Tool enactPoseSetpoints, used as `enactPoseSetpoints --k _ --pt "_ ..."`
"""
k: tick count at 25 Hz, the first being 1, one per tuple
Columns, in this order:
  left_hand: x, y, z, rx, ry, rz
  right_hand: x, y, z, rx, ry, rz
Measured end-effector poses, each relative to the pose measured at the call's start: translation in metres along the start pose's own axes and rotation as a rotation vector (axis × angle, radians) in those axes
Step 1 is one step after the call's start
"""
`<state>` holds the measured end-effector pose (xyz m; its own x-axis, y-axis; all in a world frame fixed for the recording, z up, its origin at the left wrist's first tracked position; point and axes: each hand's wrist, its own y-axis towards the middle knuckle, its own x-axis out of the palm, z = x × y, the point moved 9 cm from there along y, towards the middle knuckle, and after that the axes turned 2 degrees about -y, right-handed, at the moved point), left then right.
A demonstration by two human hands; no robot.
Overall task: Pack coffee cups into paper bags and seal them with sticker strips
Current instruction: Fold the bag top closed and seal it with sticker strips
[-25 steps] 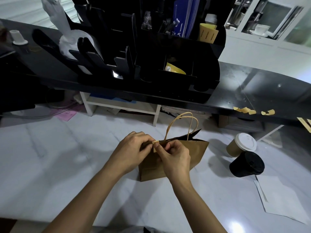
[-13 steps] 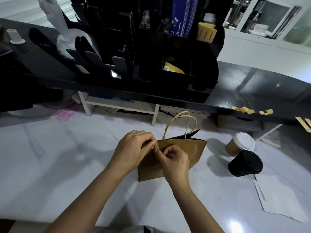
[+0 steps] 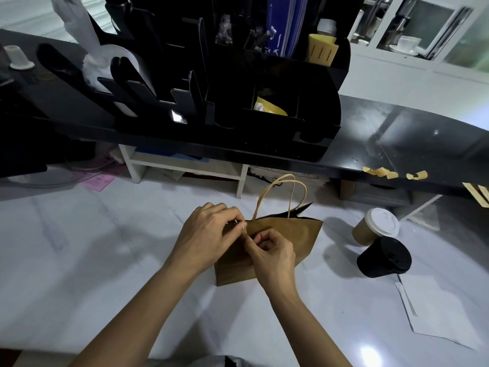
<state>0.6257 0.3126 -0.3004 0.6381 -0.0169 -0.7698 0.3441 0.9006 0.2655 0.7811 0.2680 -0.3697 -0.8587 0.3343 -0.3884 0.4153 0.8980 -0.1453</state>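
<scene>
Both your left hand [image 3: 211,229] and right hand [image 3: 272,251] pinch the sticker strip [image 3: 244,230] at the paper bag [image 3: 296,234]'s left top corner, strip running down across its rim

Coffee shop service area. Up beyond the grip, a black raised shelf [image 3: 397,144] carries a black organiser [image 3: 264,83] of cup sleeves [image 3: 321,50] and packets. Right of the grip on the white marble desk [image 3: 79,247]: a lidded takeaway coffee cup [image 3: 370,229] and a black cup [image 3: 383,258]. Sticker strips [image 3: 381,172] line the shelf edge; a glass cabinet [image 3: 423,27] holds crockery far right.
</scene>
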Motion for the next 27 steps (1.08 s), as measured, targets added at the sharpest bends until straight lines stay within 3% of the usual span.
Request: enactPoseSetpoints --k 11,17,22,27 --pt "-0.016 0.006 -0.022 0.0 0.049 -0.002 -0.036 0.01 0.006 0.007 0.053 0.137" --pt "-0.02 0.008 -0.029 -0.08 0.047 -0.004 -0.073 0.009 -0.007 -0.104 0.175 0.352" --pt "-0.03 0.006 -0.007 -0.02 -0.006 0.118 -0.083 0.016 -0.006 -0.134 0.142 0.344" --pt "-0.043 -0.001 0.044 0.171 -0.053 0.295 -0.08 0.021 -0.001 -0.143 0.092 0.292"
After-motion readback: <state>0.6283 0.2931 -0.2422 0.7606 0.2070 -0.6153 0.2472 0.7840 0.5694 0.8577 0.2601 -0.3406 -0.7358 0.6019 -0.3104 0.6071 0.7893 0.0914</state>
